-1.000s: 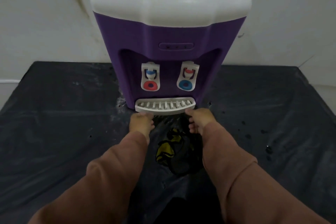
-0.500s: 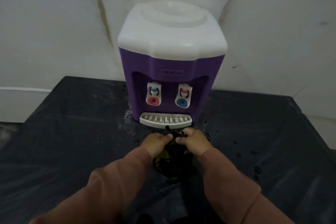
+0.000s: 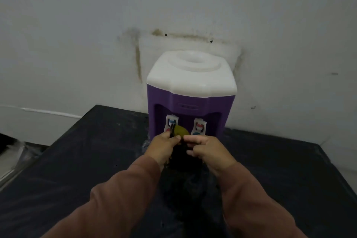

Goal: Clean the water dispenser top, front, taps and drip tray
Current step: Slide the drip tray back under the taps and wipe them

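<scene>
Both grips, left hand [image 3: 166, 146] and right hand [image 3: 207, 149], now clutch the cloth [image 3: 180, 131], lifted off the surface before the dispenser [image 3: 191, 102]; wiping seems next.

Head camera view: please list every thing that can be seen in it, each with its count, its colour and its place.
water dispenser: one, purple body, on the black table, against the wall
dispenser top: one, white, on the purple body
taps: two, white with red and blue parts, in the front recess; the left one partly behind the cloth
drip tray: hidden behind the hands
cloth: one, black and yellow-green, held up in front of the taps
table: one, black, below the dispenser
wall: white, with brown stains behind the dispenser
sleeves: two, reddish brown, bottom of the view
left hand: closed on the cloth
right hand: closed on the cloth
</scene>
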### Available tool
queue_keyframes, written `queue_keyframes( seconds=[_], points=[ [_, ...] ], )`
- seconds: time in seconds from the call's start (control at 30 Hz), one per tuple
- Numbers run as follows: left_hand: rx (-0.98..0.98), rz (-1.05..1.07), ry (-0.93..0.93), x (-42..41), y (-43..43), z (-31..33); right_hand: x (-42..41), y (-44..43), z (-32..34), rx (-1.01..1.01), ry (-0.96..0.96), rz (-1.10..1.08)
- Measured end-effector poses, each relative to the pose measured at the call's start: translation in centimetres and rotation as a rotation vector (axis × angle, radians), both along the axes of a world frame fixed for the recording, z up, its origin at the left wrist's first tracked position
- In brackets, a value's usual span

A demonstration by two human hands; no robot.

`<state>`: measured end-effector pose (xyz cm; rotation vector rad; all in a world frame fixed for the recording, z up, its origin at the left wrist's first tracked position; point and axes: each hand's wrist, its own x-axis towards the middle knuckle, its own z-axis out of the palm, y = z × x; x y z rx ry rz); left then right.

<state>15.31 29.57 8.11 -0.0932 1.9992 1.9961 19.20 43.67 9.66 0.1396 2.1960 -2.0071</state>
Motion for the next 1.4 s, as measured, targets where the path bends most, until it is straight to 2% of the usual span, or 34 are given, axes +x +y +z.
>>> queue_keyframes(
  seconds=[0.07, 0.17, 0.3, 0.4, 0.47, 0.6, 0.7, 0.77, 0.9, 1.1, 1.2, 1.27, 1.4],
  points=[
    [0.024, 0.031, 0.011, -0.2, -0.5, 0.8, -0.2, 0.4, 0.2, -0.079, 0.015, -0.058],
    [0.013, -0.019, 0.08, -0.1, -1.4, 2.2, -0.5, 1.1, 0.3, 0.057, 0.075, -0.114],
    [0.015, -0.126, 0.151, 0.3, -2.0, 4.3, -1.0, 0.9, 0.7, 0.154, 0.155, 0.027],
    [0.06, -0.152, 0.162, 0.7, -2.3, 5.7, -1.2, 0.5, 1.6, 0.161, 0.158, 0.122],
    [0.101, -0.153, 0.165, 0.8, -2.6, 6.4, -1.4, 0.7, 2.0, 0.238, 0.122, 0.163],
    [0.121, -0.126, 0.168, 0.3, -3.2, 6.7, -1.9, 1.4, 1.5, 0.479, 0.071, 0.164],
    [0.129, -0.118, 0.155, -0.2, -3.6, 6.5, -1.8, 1.4, 1.3, 0.478, 0.068, 0.197],
    [0.116, -0.125, 0.129, -0.5, -3.7, 6.7, -1.6, 1.0, 1.4, 0.377, 0.072, 0.218],
    [0.201, -0.011, -0.042, -0.6, -4.1, 7.0, -1.1, 0.8, 2.7, -0.127, 0.057, 0.199],
    [0.198, -0.028, -0.242, 0.3, -4.1, 4.1, -0.9, 0.6, 5.2, -0.548, 0.036, 0.229],
    [0.349, -0.134, -0.328, 1.2, -3.6, 1.5, -1.0, 0.4, 5.9, -0.704, 0.065, 0.174],
    [0.521, -0.169, -0.37, 1.8, -3.3, 0.0, -1.2, 0.5, 6.2, -0.795, 0.081, 0.129],
    [0.805, -0.169, -0.304, 3.4, -2.2, -1.1, -1.9, 0.9, 5.9, -0.897, 0.062, -0.017]
  ],
)
